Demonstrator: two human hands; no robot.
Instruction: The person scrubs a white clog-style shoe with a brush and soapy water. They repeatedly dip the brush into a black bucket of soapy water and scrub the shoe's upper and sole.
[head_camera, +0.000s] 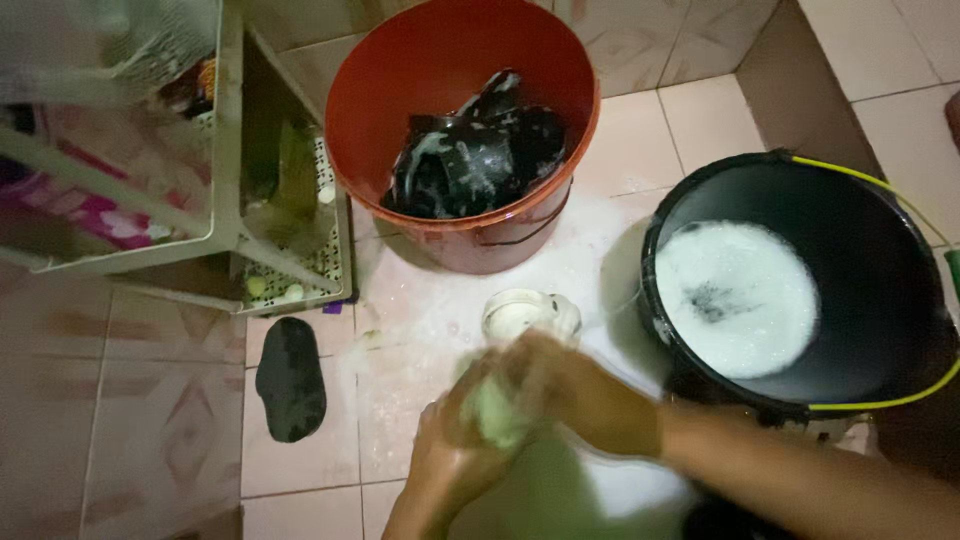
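Dim, warm light — hands (520, 400) motion-blurred, shelf corner soft, foam glaring.

Blurred hands (520, 400), pale green cloth (500, 415)

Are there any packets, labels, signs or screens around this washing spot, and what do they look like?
Possible packet: upper shelf of the pale plastic rack, top left; small, orange and dark, too blurred to be sure.
Pink patterned item: same rack, lower left; soft, blurred, maybe a wrapper or cloth.
No signs or screens in view.
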